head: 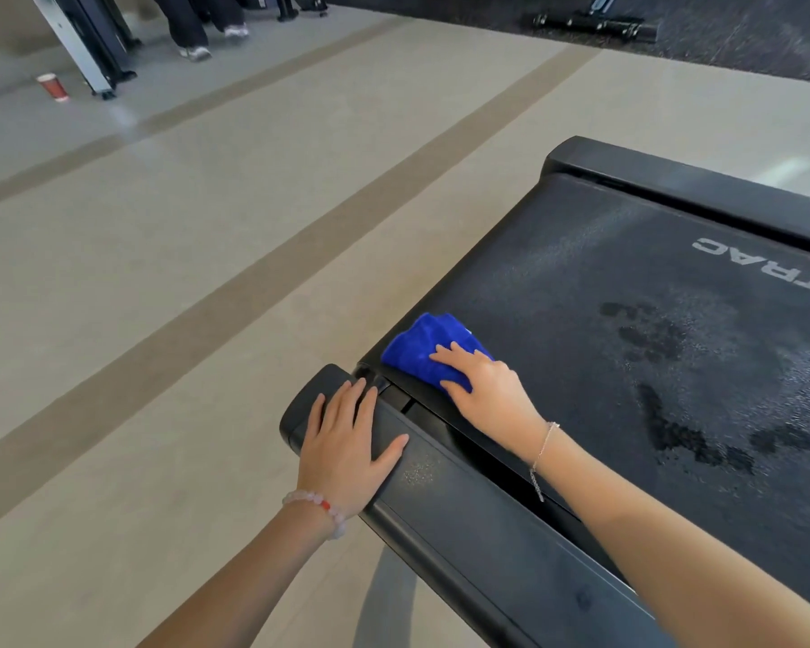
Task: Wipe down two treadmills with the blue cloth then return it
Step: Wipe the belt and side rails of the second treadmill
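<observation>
Blue cloth (422,350): lay bunched at centre frame, on the edge of the treadmill (627,273) belt. Right hand (485,395): fingers straight, pressed flat on it. Left hand (347,444): rested flat, gripping nothing, on the side rail (468,512), lower centre.

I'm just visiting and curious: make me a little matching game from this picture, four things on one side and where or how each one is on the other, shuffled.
1 blue cloth
2 left hand
3 paper cup
4 treadmill belt

A on the floor, far off
B flat on the side rail
C under the right hand
D bears dark smudges

Pairs: 1-C, 2-B, 3-A, 4-D
</observation>
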Available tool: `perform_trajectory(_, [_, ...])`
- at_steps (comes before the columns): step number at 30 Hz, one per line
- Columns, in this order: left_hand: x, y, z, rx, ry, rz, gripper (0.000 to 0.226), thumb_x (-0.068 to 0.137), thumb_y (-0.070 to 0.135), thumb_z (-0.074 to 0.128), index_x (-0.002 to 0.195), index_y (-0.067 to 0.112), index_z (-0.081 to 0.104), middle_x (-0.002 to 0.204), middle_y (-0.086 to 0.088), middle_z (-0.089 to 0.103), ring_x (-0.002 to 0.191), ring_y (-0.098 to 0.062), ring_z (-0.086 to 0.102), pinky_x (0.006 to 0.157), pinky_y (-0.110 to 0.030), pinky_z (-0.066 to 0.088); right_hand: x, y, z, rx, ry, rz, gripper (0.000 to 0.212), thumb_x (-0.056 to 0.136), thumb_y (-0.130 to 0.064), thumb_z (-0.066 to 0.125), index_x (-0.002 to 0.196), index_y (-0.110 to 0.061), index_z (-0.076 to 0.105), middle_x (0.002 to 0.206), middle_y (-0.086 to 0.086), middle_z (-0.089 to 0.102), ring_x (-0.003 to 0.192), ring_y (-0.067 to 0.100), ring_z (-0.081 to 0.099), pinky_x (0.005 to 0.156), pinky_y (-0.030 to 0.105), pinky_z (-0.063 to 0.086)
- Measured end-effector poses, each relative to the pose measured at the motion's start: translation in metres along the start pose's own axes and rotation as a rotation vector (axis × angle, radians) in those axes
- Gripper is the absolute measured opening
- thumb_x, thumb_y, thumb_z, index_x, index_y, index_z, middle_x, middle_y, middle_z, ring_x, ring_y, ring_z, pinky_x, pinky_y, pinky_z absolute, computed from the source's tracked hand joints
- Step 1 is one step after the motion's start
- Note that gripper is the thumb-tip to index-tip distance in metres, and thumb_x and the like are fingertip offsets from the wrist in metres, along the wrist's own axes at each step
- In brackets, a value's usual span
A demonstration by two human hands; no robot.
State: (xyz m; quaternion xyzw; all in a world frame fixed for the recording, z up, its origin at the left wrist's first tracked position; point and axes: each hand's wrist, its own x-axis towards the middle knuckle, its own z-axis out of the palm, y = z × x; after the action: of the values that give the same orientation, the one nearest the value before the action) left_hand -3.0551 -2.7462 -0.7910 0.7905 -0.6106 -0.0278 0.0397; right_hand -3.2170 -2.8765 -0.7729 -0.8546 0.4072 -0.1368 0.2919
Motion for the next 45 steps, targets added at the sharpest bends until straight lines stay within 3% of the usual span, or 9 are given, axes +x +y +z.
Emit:
perform_trajectory(7, [0.001, -0.001, 0.002, 0.010, -0.005, 0.009, 0.075, 0.085, 0.063, 0.026, 0.129, 0.009, 0.054, 0.133, -0.010, 0.054, 0.126, -0.027, 0.048, 0.106, -0.048, 0.033, 0.016, 0.012, -0.005, -0.057, 0.028, 0.039, 0.043, 0.094, -0.019, 0.051, 0.135, -0.029, 0.045, 0.146, -0.008, 0.040, 0.139, 0.013, 0.029, 0.107, 0.038, 0.033])
perform_trajectory(11, [0.002, -0.001, 0.002, 0.027, -0.002, 0.020, 0.072, 0.085, 0.062, 0.028, 0.123, 0.008, 0.059, 0.127, -0.011, 0.059, 0.118, -0.029, 0.055, 0.099, -0.049, 0.038, 0.038, 0.021, -0.032, -0.094, 0.099, 0.169, 0.042, 0.094, -0.019, 0.048, 0.136, -0.026, 0.044, 0.144, -0.001, 0.043, 0.131, 0.026, 0.039, 0.101, 0.038, 0.034])
perform_trajectory(14, [0.002, 0.000, 0.000, 0.014, -0.004, 0.008, 0.076, 0.089, 0.063, 0.019, 0.122, 0.008, 0.060, 0.125, -0.011, 0.060, 0.116, -0.030, 0.057, 0.098, -0.050, 0.041, 0.044, 0.048, -0.057, -0.124, 0.181, 0.297, 0.041, 0.094, -0.018, 0.047, 0.135, -0.021, 0.044, 0.136, 0.008, 0.049, 0.119, 0.036, 0.046, 0.093, 0.041, 0.037])
perform_trajectory(18, [0.002, 0.003, 0.002, -0.003, 0.033, 0.000, 0.069, 0.084, 0.058, 0.030, 0.121, 0.007, 0.060, 0.124, -0.013, 0.059, 0.116, -0.031, 0.057, 0.098, -0.052, 0.041, 0.031, 0.077, -0.076, -0.076, 0.231, 0.394, 0.041, 0.094, -0.021, 0.050, 0.135, -0.023, 0.046, 0.137, 0.007, 0.050, 0.122, 0.036, 0.045, 0.097, 0.039, 0.036])
perform_trajectory(22, [0.003, 0.004, 0.002, 0.003, 0.040, -0.005, 0.068, 0.083, 0.057, 0.032, 0.119, 0.008, 0.061, 0.123, -0.013, 0.060, 0.114, -0.031, 0.057, 0.098, -0.051, 0.040, 0.024, 0.070, -0.068, -0.070, 0.232, 0.363, 0.039, 0.094, -0.020, 0.050, 0.134, -0.022, 0.048, 0.127, 0.005, 0.056, 0.117, 0.035, 0.048, 0.095, 0.039, 0.037])
perform_trajectory(26, [0.003, 0.004, 0.002, 0.011, 0.037, -0.004, 0.069, 0.082, 0.057, 0.031, 0.119, 0.008, 0.061, 0.122, -0.014, 0.061, 0.113, -0.032, 0.058, 0.098, -0.051, 0.040, 0.011, 0.048, -0.052, -0.079, 0.169, 0.331, 0.040, 0.094, -0.023, 0.049, 0.134, -0.027, 0.047, 0.142, -0.001, 0.046, 0.132, 0.026, 0.039, 0.105, 0.036, 0.030])
perform_trajectory(33, [0.003, 0.005, -0.001, 0.000, 0.012, 0.014, 0.067, 0.083, 0.054, 0.031, 0.119, 0.006, 0.061, 0.122, -0.015, 0.059, 0.115, -0.033, 0.056, 0.099, -0.051, 0.039, -0.028, 0.016, -0.008, -0.072, 0.073, 0.080, 0.042, 0.094, -0.018, 0.050, 0.135, -0.027, 0.046, 0.144, -0.013, 0.042, 0.139, 0.008, 0.027, 0.109, 0.029, 0.027])
perform_trajectory(37, [0.007, 0.003, 0.001, -0.036, 0.043, 0.073, 0.063, 0.083, 0.054, 0.032, 0.120, 0.012, 0.061, 0.127, -0.010, 0.057, 0.119, -0.029, 0.053, 0.102, -0.050, 0.035, -0.024, 0.021, -0.004, -0.104, 0.121, 0.089, 0.044, 0.094, -0.019, 0.052, 0.135, -0.030, 0.044, 0.144, -0.013, 0.041, 0.140, 0.007, 0.026, 0.111, 0.032, 0.031])
perform_trajectory(45, [0.043, 0.033, 0.002, -0.090, 0.065, 0.225, 0.057, 0.082, 0.051, 0.036, 0.119, 0.015, 0.062, 0.130, -0.006, 0.056, 0.121, -0.027, 0.052, 0.100, -0.051, 0.041, 0.024, 0.036, -0.026, -0.146, 0.123, 0.149, 0.044, 0.095, -0.018, 0.048, 0.137, -0.028, 0.042, 0.146, -0.011, 0.038, 0.141, 0.010, 0.025, 0.104, 0.039, 0.037])
